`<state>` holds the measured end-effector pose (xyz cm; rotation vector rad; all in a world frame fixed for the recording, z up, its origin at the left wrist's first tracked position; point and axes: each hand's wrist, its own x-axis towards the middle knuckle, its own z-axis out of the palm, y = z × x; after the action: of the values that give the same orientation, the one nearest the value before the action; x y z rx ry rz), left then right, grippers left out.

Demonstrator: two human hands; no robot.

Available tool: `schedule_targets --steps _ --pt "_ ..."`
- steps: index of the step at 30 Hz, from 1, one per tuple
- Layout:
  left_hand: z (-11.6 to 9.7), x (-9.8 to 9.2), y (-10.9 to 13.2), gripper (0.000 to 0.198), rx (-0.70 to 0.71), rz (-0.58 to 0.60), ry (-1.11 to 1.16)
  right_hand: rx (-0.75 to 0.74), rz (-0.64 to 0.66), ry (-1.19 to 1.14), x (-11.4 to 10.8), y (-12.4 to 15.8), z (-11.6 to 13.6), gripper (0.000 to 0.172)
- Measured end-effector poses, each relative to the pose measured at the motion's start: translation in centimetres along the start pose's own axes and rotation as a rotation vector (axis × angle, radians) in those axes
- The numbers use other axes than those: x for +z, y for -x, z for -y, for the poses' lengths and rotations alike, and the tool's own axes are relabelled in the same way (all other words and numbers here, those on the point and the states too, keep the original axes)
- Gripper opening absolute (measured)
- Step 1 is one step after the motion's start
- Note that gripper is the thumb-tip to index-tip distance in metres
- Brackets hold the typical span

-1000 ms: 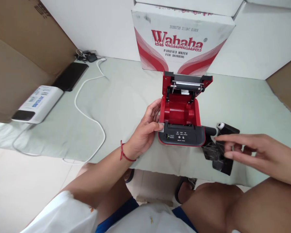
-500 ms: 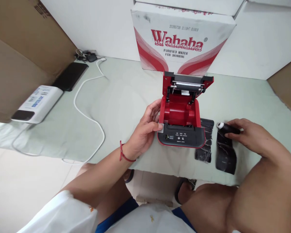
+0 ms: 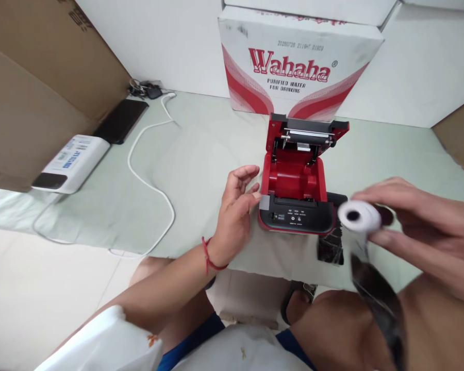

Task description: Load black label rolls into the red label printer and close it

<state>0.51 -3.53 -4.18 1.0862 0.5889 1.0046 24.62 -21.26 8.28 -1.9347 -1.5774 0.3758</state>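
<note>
A red and black printer stands on the green cloth with its lid raised and its red inner bay bare. My left hand is at its left side, fingers apart, the thumb at the grey patch on the front left corner. My right hand, partly blurred, pinches a paper roll, its white end and dark core facing left, just right of the printer. A dark strip hangs from the roll. Another dark marbled strip lies on the cloth beside the printer, partly hidden by it.
A white Wahaha carton stands behind the printer. At the left are a white device, a black phone-like slab, keys and a looping white cable. The cloth's front edge lies above my knees.
My right hand has lifted the roll off the cloth, raising its dark strip with it. My left thumb has eased back toward the printer's edge. The view has shifted slightly.
</note>
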Motion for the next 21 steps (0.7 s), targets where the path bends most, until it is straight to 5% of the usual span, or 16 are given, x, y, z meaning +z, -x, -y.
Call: schedule_targets --steps 4,10,21 --pt "-0.3 0.0 1.3 0.060 0.406 0.120 -0.242 -0.035 -0.053 -0.069 2.7 -4.3 1.4 0.037" --pt "-0.2 -0.1 2.5 0.093 0.906 0.350 -0.691 -0.089 -0.067 0.058 5.7 -6.9 0.9 0.040" --pt "-0.4 -0.7 3.7 0.040 1.036 0.372 -0.957 -0.116 -0.064 0.175 9.0 -8.4 0.9 0.037"
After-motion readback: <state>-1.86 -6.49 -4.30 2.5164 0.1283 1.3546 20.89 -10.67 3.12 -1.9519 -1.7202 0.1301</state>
